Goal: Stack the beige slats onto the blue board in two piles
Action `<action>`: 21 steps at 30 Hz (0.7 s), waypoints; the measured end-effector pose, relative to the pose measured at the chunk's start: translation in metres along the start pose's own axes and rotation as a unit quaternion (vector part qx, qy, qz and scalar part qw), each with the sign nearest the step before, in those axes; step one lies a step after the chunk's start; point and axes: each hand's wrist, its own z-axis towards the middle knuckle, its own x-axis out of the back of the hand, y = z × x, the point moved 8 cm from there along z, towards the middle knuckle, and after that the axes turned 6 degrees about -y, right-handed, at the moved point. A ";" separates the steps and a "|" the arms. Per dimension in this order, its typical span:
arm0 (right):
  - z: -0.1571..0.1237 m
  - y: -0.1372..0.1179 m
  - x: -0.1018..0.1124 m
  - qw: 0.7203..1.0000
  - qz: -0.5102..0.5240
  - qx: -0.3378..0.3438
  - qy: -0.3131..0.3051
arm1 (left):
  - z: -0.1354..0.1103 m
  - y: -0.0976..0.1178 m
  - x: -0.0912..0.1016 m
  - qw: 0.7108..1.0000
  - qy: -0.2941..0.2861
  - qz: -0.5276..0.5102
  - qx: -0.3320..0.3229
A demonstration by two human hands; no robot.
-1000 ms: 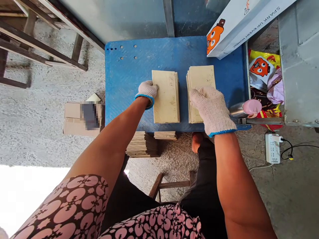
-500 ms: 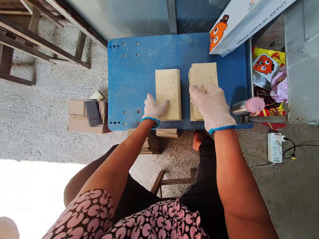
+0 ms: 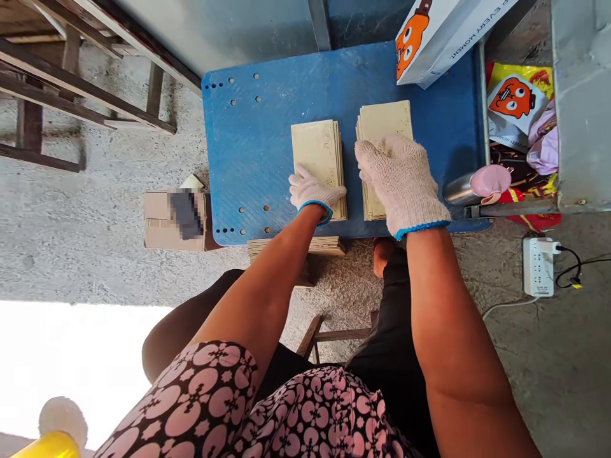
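Two stacks of thin cream boards lie side by side on a blue platform (image 3: 248, 152). Across the near half of the left stack (image 3: 315, 143) rests my left hand (image 3: 315, 191), in a white knit glove with a blue cuff. Its fingers are spread toward the stack's left edge and its thumb reaches the right edge. My right hand (image 3: 403, 181), gloved the same way, is curled over the right stack (image 3: 386, 117), with fingertips closed at that stack's left edge. How many boards it grips is hidden.
More boards (image 3: 329, 245) are stacked below the platform's near edge. A printed paper bag (image 3: 443, 44) stands at the back right, and a steel cup with a pink lid (image 3: 489, 182) lies near the right edge. A cardboard box (image 3: 174, 219) sits left; a power strip (image 3: 538, 267) lies right.
My left hand has moved right and farther onto the left stack, its fingers now across the boards. My right hand stays at the right stack. The view has shifted slightly.
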 end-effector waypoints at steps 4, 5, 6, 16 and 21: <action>-0.002 -0.004 0.006 0.998 -0.066 -0.014 0.005 | 0.001 0.002 -0.004 1.000 0.007 0.024 0.017; -0.002 -0.006 0.007 0.997 -0.073 -0.014 0.004 | 0.002 0.002 -0.005 0.999 0.008 0.024 0.021; -0.002 -0.007 0.007 0.997 -0.078 -0.015 0.002 | 0.002 0.002 -0.006 0.999 0.008 0.021 0.023; -0.004 -0.009 0.011 1.000 -0.028 -0.009 0.009 | -0.018 -0.019 0.018 0.993 0.056 -0.069 -0.079; -0.006 -0.014 0.013 0.999 -0.026 0.015 0.017 | -0.082 -0.092 0.009 0.991 0.061 -0.112 -0.038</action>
